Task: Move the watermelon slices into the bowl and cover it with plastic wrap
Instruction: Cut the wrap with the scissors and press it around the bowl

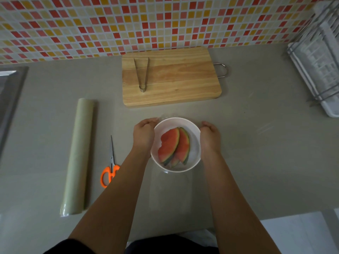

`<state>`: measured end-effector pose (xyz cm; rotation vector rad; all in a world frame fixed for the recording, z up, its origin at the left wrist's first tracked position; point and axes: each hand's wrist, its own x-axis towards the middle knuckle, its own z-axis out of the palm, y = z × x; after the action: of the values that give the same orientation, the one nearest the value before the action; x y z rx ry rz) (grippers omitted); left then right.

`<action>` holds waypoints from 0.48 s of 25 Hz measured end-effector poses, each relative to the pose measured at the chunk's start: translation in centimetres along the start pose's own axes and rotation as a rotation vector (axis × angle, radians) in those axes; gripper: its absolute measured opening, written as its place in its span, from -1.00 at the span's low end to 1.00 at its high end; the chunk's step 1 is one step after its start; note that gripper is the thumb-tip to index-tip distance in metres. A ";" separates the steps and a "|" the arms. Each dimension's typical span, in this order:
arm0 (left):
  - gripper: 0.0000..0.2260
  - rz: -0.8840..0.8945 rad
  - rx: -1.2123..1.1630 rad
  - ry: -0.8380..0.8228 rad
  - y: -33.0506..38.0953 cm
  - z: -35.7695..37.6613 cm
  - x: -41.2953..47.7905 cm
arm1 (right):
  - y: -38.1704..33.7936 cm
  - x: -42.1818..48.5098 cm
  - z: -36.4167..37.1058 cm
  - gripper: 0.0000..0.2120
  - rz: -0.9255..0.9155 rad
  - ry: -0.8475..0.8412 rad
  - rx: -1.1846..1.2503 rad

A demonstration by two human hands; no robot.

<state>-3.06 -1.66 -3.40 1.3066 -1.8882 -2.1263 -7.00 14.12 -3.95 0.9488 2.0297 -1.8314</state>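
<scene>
Since the clear plastic wrap [170, 187] appears to be laid across the round white bowl [183, 123], the step in hand is judged to be the sealing of the film. The red watermelon slices with green rind [174, 145] are seen inside the bowl, which sits between the two hands. The left hand [145, 132] is cupped against the bowl's left wall and the right hand [209, 134] against its right wall, with fingers curled down past the rim. The hands are apart, with the bowl between them. Whether film is pinched under the fingertips cannot be told, as they are hidden.

A loose tail of film seems to be spread on the grey countertop [256, 143] nearer the person than the hands, and a crinkle is visible just beyond the left hand. The step would be done well if the film were pulled taut evenly from both sides and then smoothed down the outer wall, with the near tail tucked under last. The bowl should be steadied so that it is not tipped.

The pale green roll of wrap [79, 156] and the orange-handled scissors [110, 173] lie to the left of the left hand and are probably not needed now.
</scene>
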 end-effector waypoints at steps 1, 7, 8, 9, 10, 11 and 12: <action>-0.80 -0.015 0.007 0.011 0.1 0.0 0.0 | -0.1 -0.1 0.0 -0.60 -0.024 0.009 0.019; -0.62 -0.036 -0.104 -0.029 -0.1 -0.2 -0.1 | -0.5 -0.4 0.0 -0.48 -0.022 -0.034 0.042; -0.63 -0.039 -0.130 -0.038 0.0 -0.3 -0.1 | -0.5 -0.3 -0.1 -0.47 0.009 -0.047 0.046; -0.65 -0.042 -0.161 -0.047 0.1 -0.3 -0.2 | -0.6 -0.2 -0.2 -0.46 0.046 -0.066 0.051; -0.66 -0.043 -0.197 -0.057 0.2 -0.3 -0.3 | -0.7 0.0 -0.4 -0.45 0.083 -0.095 0.062; -0.67 -0.047 -0.223 -0.072 0.2 -0.4 -0.2 | -0.6 0.1 -0.5 -0.45 0.114 -0.130 0.079; -0.69 -0.063 -0.225 -0.087 0.1 -0.6 -0.1 | -0.4 0.2 -0.6 -0.47 0.138 -0.161 0.101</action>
<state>-2.68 -2.05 -3.23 1.2616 -1.5960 -2.3802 -7.25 14.71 -3.62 0.9105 1.7483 -1.8847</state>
